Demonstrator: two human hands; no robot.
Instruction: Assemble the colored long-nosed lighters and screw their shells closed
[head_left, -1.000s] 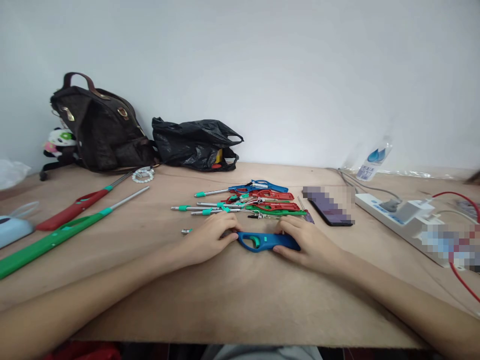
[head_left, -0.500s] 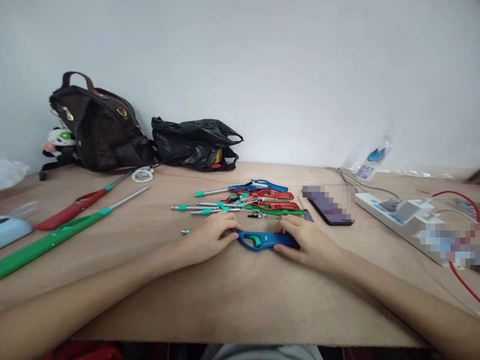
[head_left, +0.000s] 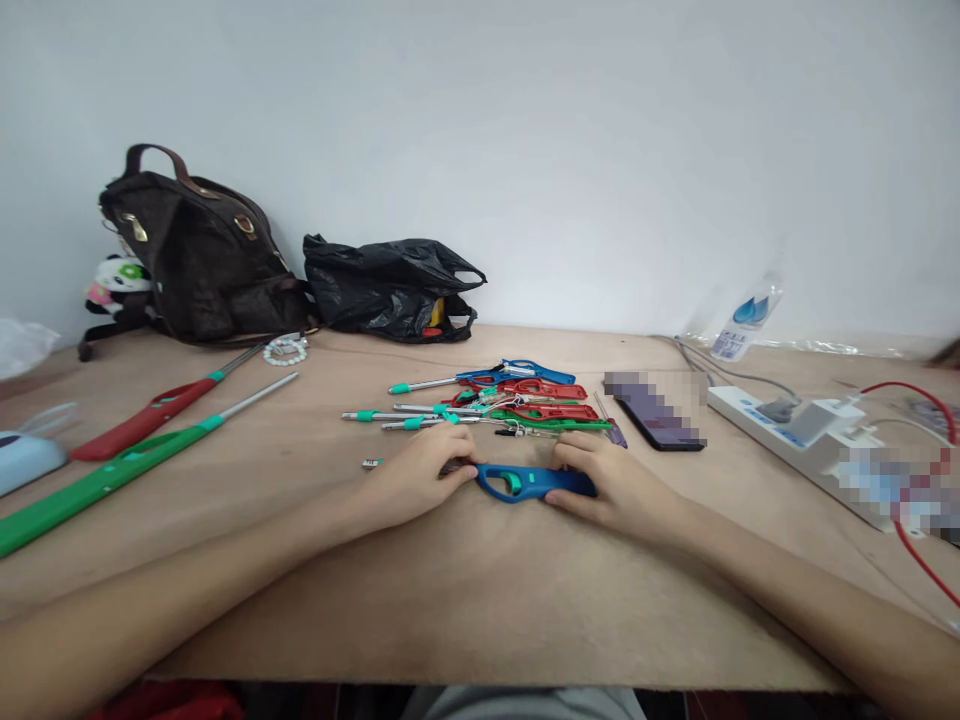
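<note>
A blue long-nosed gas lighter [head_left: 529, 482] with a green trigger lies across the table in front of me. My right hand [head_left: 611, 480] grips the end of its handle between thumb and fingers. Near the start of the metal barrel, my left hand [head_left: 431, 465] pinches it, covering most of that barrel; its tip shows to the left. Just beyond my hands lie several opened lighters: a blue handle shell [head_left: 551, 374], a red shell [head_left: 559, 390] and a green shell [head_left: 585, 424], with metal barrels, green collars and thin wires among them.
On the left lie a red lighter [head_left: 154, 415] and a green lighter [head_left: 112, 482]. Behind them stand a dark backpack [head_left: 202, 260] and a black plastic bag [head_left: 375, 290]. A phone [head_left: 660, 420], a power strip [head_left: 780, 435] with cables and a tilted bottle [head_left: 746, 320] are on the right.
Both hands keep the same hold on the blue lighter. Only a very slight shift of the right hand and the view shows.
</note>
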